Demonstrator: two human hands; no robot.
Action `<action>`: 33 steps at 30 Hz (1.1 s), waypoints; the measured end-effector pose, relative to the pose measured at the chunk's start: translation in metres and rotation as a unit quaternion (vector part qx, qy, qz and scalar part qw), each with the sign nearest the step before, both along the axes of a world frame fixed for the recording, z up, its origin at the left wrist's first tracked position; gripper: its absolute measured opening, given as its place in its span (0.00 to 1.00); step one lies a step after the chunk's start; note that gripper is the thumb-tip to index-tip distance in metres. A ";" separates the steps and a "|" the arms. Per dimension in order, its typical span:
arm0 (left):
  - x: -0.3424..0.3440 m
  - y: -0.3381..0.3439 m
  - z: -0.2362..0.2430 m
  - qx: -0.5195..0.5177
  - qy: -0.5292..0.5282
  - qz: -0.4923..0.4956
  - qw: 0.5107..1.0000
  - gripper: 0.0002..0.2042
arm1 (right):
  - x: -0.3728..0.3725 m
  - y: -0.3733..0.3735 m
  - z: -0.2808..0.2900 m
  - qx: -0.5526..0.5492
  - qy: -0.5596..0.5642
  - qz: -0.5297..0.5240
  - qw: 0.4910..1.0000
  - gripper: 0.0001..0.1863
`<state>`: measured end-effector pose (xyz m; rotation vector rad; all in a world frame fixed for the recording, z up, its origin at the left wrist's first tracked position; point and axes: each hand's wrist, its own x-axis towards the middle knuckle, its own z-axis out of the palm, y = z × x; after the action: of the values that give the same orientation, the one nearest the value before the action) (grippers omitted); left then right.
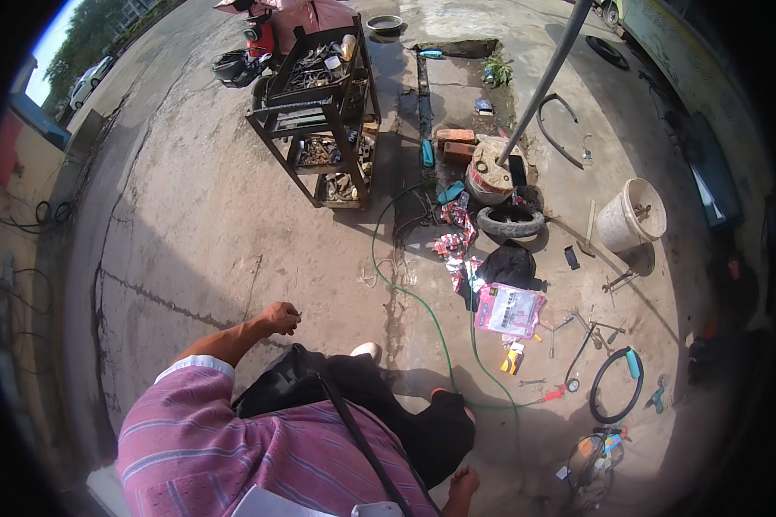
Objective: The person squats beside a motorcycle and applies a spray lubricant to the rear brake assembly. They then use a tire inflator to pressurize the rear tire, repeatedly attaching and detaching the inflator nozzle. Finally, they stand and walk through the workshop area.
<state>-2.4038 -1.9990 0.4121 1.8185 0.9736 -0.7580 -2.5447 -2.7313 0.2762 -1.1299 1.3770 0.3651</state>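
My left hand (282,319) is held out over the concrete to the left, its fingers curled closed. Whatever they hold, if anything, is too small to name. Low in the picture, beside my right hip, hangs my right hand (464,482). Its fingers look bent in, and what may be inside them is hidden. Neither hand touches the things on the ground. Nearest my right hand are a green hose (447,358) and a tyre inflator with a round gauge (563,390). Farther right lie a thin black tyre (596,398) and a teal-handled tool (656,397).
Ahead stands a dark tool cart (306,121) with loaded shelves. A metal pole (543,82) rises from a concrete-filled bucket (489,181), near bricks (457,136) and a small tyre (510,222). A white bucket (621,220), a pink-edged package (509,312) and wrenches (532,382) lie to the right.
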 end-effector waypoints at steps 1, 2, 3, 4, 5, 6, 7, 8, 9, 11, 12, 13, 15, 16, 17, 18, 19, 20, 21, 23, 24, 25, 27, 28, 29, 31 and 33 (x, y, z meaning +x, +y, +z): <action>-0.013 0.024 -0.005 -0.013 0.017 0.029 0.999 0.12 | -0.004 0.026 0.002 0.002 -0.002 0.035 0.999 0.07; -0.020 0.040 -0.010 -0.013 0.022 0.032 0.999 0.12 | -0.019 0.037 -0.006 -0.001 -0.007 0.068 0.998 0.06; -0.033 0.056 -0.012 -0.011 0.032 0.036 0.999 0.12 | -0.034 0.048 -0.008 -0.001 -0.006 0.103 0.995 0.06; -0.042 0.072 -0.016 -0.023 0.044 0.051 0.997 0.11 | -0.035 0.071 0.005 -0.001 -0.003 0.101 0.995 0.06; -0.048 0.085 -0.016 -0.021 0.037 0.089 0.995 0.11 | -0.036 0.094 0.019 -0.001 0.000 0.099 0.995 0.06; -0.054 0.094 -0.010 -0.020 0.032 0.128 0.991 0.10 | -0.028 0.120 0.043 -0.002 0.005 0.098 0.995 0.05; -0.063 0.102 -0.006 -0.018 0.028 0.168 0.985 0.10 | -0.021 0.138 0.057 0.004 0.008 0.119 0.993 0.05; -0.079 0.119 -0.024 -0.035 0.016 0.188 0.981 0.08 | -0.015 0.154 0.069 0.011 0.010 0.139 0.990 0.06; -0.094 0.131 -0.043 -0.054 0.004 0.201 0.978 0.09 | -0.013 0.162 0.077 0.017 0.011 0.159 0.987 0.06; -0.119 0.150 -0.067 -0.087 -0.022 0.224 0.970 0.11 | -0.009 0.165 0.074 0.004 0.008 0.195 0.981 0.05; -0.120 0.149 -0.069 -0.101 -0.027 0.234 0.967 0.11 | -0.001 0.172 0.080 -0.021 0.005 0.200 0.980 0.06; -0.122 0.147 -0.063 -0.112 -0.030 0.244 0.963 0.11 | 0.003 0.179 0.085 -0.042 0.003 0.206 0.978 0.06; -0.131 0.148 -0.062 -0.118 -0.030 0.251 0.960 0.11 | 0.007 0.188 0.086 -0.045 -0.035 0.206 0.977 0.07; -0.136 0.150 -0.064 -0.114 -0.026 0.246 0.962 0.11 | 0.009 0.192 0.085 -0.045 -0.055 0.206 0.976 0.07; -0.140 0.152 -0.065 -0.110 -0.022 0.240 0.964 0.11 | 0.010 0.196 0.086 -0.038 -0.067 0.204 0.976 0.07; -0.143 0.151 -0.063 -0.113 -0.019 0.231 0.966 0.11 | 0.007 0.203 0.086 -0.030 -0.078 0.199 0.976 0.08; -0.145 0.151 -0.055 -0.113 -0.013 0.220 0.969 0.11 | 0.001 0.212 0.086 -0.019 -0.086 0.192 0.977 0.08; -0.145 0.151 -0.051 -0.114 -0.007 0.207 0.972 0.11 | -0.003 0.218 0.087 -0.022 -0.083 0.186 0.979 0.08; -0.152 0.160 -0.051 -0.106 -0.008 0.192 0.976 0.11 | -0.014 0.230 0.088 -0.020 -0.075 0.179 0.981 0.08; -0.159 0.169 -0.063 -0.105 -0.014 0.164 0.981 0.11 | -0.048 0.242 0.082 -0.004 -0.046 0.166 0.985 0.07; -0.150 0.169 -0.064 -0.128 -0.018 0.182 0.975 0.10 | -0.077 0.244 0.079 0.005 -0.026 0.155 0.987 0.07; -0.146 0.172 -0.071 -0.119 -0.013 0.178 0.977 0.10 | -0.104 0.246 0.075 0.016 -0.007 0.150 0.989 0.07; -0.131 0.179 -0.092 -0.103 -0.006 0.168 0.980 0.10 | -0.164 0.252 0.069 0.043 0.092 0.148 0.984 0.07; -0.114 0.176 -0.090 -0.111 -0.004 0.168 0.980 0.09 | -0.184 0.258 0.072 0.040 0.120 0.164 0.978 0.07; -0.105 0.184 -0.099 -0.128 -0.015 0.170 0.977 0.09 | -0.191 0.270 0.076 0.036 0.127 0.197 0.972 0.07; -0.086 0.200 -0.123 -0.158 -0.032 0.172 0.972 0.09 | -0.189 0.298 0.082 0.021 0.118 0.259 0.958 0.07; -0.054 0.211 -0.140 -0.155 -0.050 0.204 0.965 0.09 | -0.170 0.319 0.092 0.003 0.103 0.286 0.953 0.08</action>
<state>-2.4580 -1.7883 0.2721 1.3158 1.0525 -0.5222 -2.7147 -2.4126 0.3682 -1.5129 1.1999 0.9244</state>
